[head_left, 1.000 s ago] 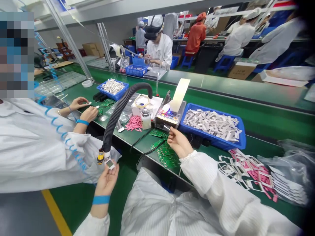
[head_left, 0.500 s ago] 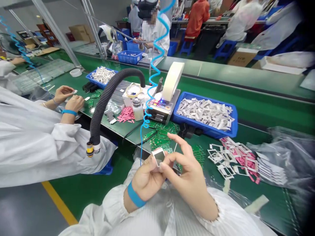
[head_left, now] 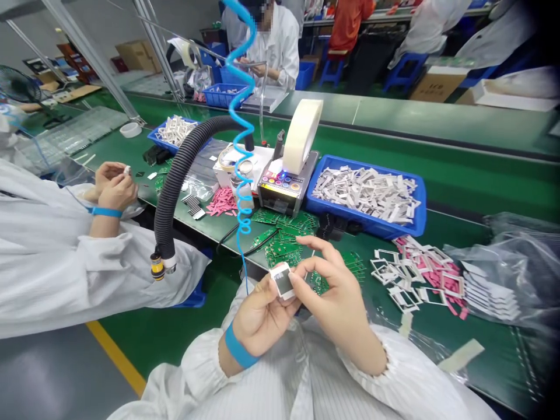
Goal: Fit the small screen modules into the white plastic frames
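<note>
A small LCD screen in a white frame [head_left: 283, 281] is held in front of my lap, its dark face turned up. My left hand [head_left: 262, 318], with a blue band at the wrist, grips it from below and the left between thumb and fingers. At its right edge my right hand [head_left: 335, 291] pinches with thumb and index finger, the other fingers raised. Just beyond my hands lie several green circuit boards [head_left: 284, 248]. Loose white frames [head_left: 400, 277] and pink strips [head_left: 437, 271] lie on the bench to the right.
A blue bin [head_left: 367, 198] of white frames stands beside a tape dispenser [head_left: 284, 186]. A coiled blue hose [head_left: 240, 140] hangs in front, and a black flexible duct [head_left: 168, 198] arches at the left. A co-worker's hands [head_left: 116, 189] work further left. Plastic bags [head_left: 503, 251] lie at right.
The screen has tilted so that more of its dark face shows, and my right thumb now lies over its right edge. The view has shifted slightly.
</note>
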Demonstrator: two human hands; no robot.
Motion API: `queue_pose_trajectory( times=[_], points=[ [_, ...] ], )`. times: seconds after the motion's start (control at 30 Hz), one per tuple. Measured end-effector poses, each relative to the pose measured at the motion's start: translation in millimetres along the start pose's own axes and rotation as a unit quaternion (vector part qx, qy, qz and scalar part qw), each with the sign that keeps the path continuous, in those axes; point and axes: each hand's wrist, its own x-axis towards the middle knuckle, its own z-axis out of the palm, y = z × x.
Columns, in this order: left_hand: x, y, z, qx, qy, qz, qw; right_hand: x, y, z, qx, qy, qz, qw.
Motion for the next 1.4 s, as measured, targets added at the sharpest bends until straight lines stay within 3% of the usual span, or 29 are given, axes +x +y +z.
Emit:
queue_pose_trajectory(
  times=[0.1, 0.17, 0.23, 0.33, 0.43, 0.6, 0.73, 0.87, 0.93, 1.0, 1.07, 1.13, 1.23, 1.3, 1.4],
  points=[
    [1, 1, -2.8, 0.016, 0.045, -0.001, 0.999, -4, 4, 5, -0.102, 0.057, -0.075, 0.99],
    [1, 2, -5.9, 0.026, 0.084, -0.005, 0.996, -9, 6, 8, -0.178, 0.062, -0.181, 0.965],
    [1, 5, -10.1, 0.034, 0.122, -0.028, 0.992, -15, 9, 10, -0.245, -0.013, -0.284, 0.927],
    [2, 9, -17.3, 0.054, 0.159, -0.054, 0.984, -25, 16, 6, -0.296, -0.155, -0.323, 0.885],
    [1, 10, -21.4, 0.117, 0.129, -0.038, 0.984, -32, 25, -5, -0.248, -0.169, -0.32, 0.898],
    [-3, 1, -19.6, 0.264, 0.014, -0.085, 0.961, -38, 35, -24, -0.106, -0.074, -0.256, 0.958],
    [-1, -10, -19.9, 0.219, -0.017, -0.096, 0.971, -41, 37, -28, -0.031, -0.021, -0.241, 0.97],
    [6, -20, -19.6, 0.146, -0.015, -0.106, 0.984, -45, 40, -24, -0.051, 0.023, -0.267, 0.962],
    [8, -21, -19.1, 0.139, 0.005, -0.089, 0.986, -44, 44, -24, -0.067, 0.014, -0.27, 0.96],
    [10, -19, -20.3, 0.147, 0.013, -0.074, 0.986, -40, 52, -29, -0.099, -0.015, -0.234, 0.967],
    [10, -15, -24.0, 0.153, 0.018, -0.061, 0.986, -31, 66, -36, -0.167, -0.027, -0.145, 0.975],
    [10, -11, -29.4, 0.153, 0.024, -0.055, 0.986, -22, 84, -42, -0.283, -0.023, -0.025, 0.959],
    [11, -9, -36.6, 0.149, 0.022, -0.06, 0.987, -11, 110, -40, -0.465, -0.044, 0.097, 0.879],
    [13, -9, -39.3, 0.146, 0.011, -0.061, 0.987, -8, 121, -34, -0.531, -0.063, 0.121, 0.836],
    [15, -8, -41.7, 0.141, 0.003, -0.054, 0.989, -7, 125, -25, -0.561, -0.077, 0.116, 0.816]
  ],
)
